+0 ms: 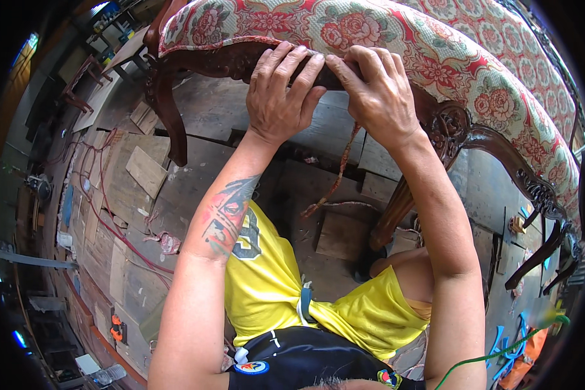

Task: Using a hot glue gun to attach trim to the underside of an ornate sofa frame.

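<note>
1. Overhead, head view: both hands work side by side at the lower edge of a sofa (396, 39) covered in red-and-cream floral cloth, where the fabric meets the dark carved wooden rail (234, 62).
2. Left hand (281, 97): fingers curled over the rail edge, pressed down on cloth and wood. It looks clamped there as a brace, not pinching anything loose.
3. Right hand (378, 96): fingertips bunched together at the seam, touching the left hand's fingers. They seem closed on a narrow braided trim cord (338, 172), which hangs down from under this hand toward the plank floor (143, 169).
4. Step in hand, my guess: seating the trim along the fabric edge, a short stretch at a time.
5. Next move likely calls for sliding both hands along the rail, keeping the cord taut and straight on the seam.
6. Carved leg (396, 208) stands just below the right forearm.
</note>
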{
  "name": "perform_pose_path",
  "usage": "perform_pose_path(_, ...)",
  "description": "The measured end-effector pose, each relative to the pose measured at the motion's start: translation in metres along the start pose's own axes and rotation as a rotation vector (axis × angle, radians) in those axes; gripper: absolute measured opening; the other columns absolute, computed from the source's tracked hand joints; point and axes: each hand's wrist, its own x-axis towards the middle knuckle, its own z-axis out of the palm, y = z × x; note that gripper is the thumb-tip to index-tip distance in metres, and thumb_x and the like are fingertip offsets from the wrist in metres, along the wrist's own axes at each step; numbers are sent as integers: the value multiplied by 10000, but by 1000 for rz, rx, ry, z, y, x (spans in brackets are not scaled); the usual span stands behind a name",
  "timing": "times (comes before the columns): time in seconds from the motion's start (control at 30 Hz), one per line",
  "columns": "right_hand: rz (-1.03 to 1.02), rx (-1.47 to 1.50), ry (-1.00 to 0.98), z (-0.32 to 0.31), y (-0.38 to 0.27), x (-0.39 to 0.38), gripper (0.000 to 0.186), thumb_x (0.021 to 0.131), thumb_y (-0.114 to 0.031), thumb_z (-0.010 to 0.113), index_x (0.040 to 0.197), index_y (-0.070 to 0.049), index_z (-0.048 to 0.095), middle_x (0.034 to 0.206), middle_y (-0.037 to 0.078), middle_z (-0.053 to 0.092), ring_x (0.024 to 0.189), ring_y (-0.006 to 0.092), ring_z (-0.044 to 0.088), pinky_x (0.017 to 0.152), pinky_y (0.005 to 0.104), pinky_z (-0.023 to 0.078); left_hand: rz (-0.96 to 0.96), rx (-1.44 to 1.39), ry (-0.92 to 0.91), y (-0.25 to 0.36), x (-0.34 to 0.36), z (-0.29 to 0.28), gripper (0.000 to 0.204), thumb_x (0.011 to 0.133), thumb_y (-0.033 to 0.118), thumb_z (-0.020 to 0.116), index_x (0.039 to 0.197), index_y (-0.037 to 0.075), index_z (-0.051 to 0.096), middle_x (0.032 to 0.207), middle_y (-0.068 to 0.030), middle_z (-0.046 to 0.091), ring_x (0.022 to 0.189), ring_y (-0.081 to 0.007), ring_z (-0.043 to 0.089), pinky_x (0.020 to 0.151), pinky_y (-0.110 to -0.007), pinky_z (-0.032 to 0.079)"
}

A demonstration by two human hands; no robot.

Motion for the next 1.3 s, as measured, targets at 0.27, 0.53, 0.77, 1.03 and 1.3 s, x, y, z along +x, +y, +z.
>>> perform_pose_path(0.27,18,40,-1,-2,0,2,476,780,-51,717,1253,-90,753,1116,82,629,1077,279,645,932,431,529,-34,-19,-14,2,-1,0,421,1103,424,564,1429,178,663,1425,-79,627,1386,-322,559,1213,-517,395)
perform_pose_path(0.53,20,65,13,-2,1,3,463,780,-32,721,1239,-83,757,1127,85,651,1069,283,655,919,432,539,-50,15,-19,4,-4,1,440,1100,473,562,1434,209,672,1422,-78,629,1405,-316,552,1213,-522,399)
perform_pose_path(0.77,46,115,56,-5,0,6,450,764,-20,720,1212,-56,746,1120,96,667,1063,296,663,924,437,543,-64,20,-19,6,-4,2,476,1083,521,576,1427,206,668,1411,-84,625,1402,-322,549,1211,-529,398)
perform_pose_path(1.03,77,143,41,-7,0,8,390,787,-64,724,1177,-66,742,1110,92,655,1041,289,654,898,430,532,-45,47,-20,7,-3,3,526,1071,573,573,1432,202,661,1418,-98,618,1410,-338,539,1241,-550,348)
perform_pose_path(1.3,106,210,62,-4,3,6,363,802,-90,720,1164,-65,736,1110,92,644,1022,293,646,892,431,521,-15,65,-67,4,-2,-3,607,1078,637,503,1430,173,671,1423,-119,613,1404,-353,545,1241,-566,343)
